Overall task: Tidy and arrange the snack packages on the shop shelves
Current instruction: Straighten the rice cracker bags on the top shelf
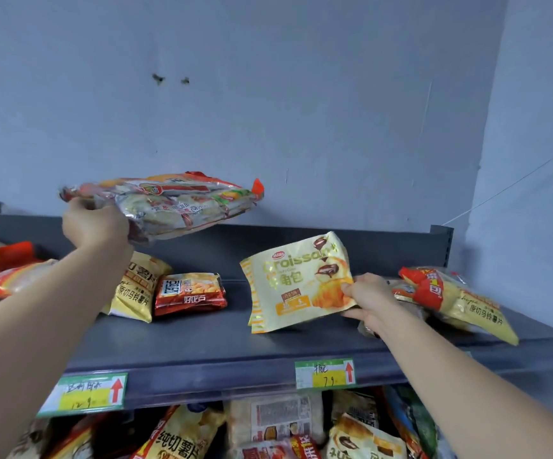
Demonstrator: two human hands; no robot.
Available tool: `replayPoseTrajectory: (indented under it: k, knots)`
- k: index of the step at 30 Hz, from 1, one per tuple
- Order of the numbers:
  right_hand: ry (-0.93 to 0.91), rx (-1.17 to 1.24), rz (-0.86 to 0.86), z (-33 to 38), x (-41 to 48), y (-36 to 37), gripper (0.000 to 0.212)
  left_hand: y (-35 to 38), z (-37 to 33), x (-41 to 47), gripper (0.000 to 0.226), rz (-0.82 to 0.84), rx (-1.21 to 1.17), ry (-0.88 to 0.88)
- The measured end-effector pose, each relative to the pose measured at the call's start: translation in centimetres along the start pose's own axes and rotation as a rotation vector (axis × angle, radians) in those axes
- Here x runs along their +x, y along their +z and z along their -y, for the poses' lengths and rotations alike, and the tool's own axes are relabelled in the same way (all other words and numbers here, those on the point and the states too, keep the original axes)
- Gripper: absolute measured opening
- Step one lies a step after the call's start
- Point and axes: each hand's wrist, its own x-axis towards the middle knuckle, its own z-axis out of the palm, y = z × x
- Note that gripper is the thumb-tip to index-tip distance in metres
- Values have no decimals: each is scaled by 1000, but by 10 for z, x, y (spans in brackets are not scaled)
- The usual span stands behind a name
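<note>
A dark grey shop shelf (pixel 202 339) runs across the scene against a pale blue-grey wall (pixel 268 94).

At the far left, a loose heap of orange and red bags (pixel 0 276) lies on the shelf. Just to their right, the person's left hand (pixel 94 223) is raised above the shelf, fingers curled tightly round one end of a clear multipack bag (pixel 176 203). The bag is held in the air, roughly level, its far end pointing right.

Below that bag, a yellow crisp bag (pixel 136 289) lies on the shelf, and a small red snack pack (pixel 189 293) sits just beside it on its right.

Right of centre, a pale yellow croissant packet (pixel 298 283) is held tilted, face towards the viewer. The right hand (pixel 371 299) pinches its lower right corner, thumb on the front and fingers behind. Whether the packet's bottom edge touches the shelf is unclear.

Behind and to the right of that hand lies a second pile of bags (pixel 460 299), yellow with red tops, partly blurred.

Two green and yellow price tags hang on the shelf's front edge, a left tag (pixel 85 394) and a right tag (pixel 326 374). Beneath them, more snack packets (pixel 268 425) crowd the lower shelf.
</note>
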Motion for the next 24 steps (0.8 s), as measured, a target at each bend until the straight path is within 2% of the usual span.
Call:
replayPoseTrajectory:
  k: [3,7,11,14,16,18,20,21,24]
  knots:
    - [-24,-96,34,-4,3,11,17,-8,2,-11,3,-5,-49,-15]
    - [-16,-250,36,-11,14,21,6,-15,10,-20,7,14,-58,-32]
    - [-21,-405,12,-20,24,26,13,-15,8,-39,13,59,-63,-68]
    - [-39,-492,4,-19,25,28,24,-12,8,-50,6,93,-76,-56]
    - [-146,-782,-66,-13,19,27,32,-9,9,-56,13,106,-88,-46]
    - [-355,-1000,-237,-5,8,30,40,-7,9,-62,15,122,-94,-49]
    - [-536,-905,-294,7,-7,38,44,-4,5,-69,13,150,-106,-55]
    - [-544,-749,-215,16,-14,44,47,-3,3,-74,11,162,-110,-51]
    - [-214,-177,286,43,-40,69,66,1,-2,-87,8,191,-116,-28]
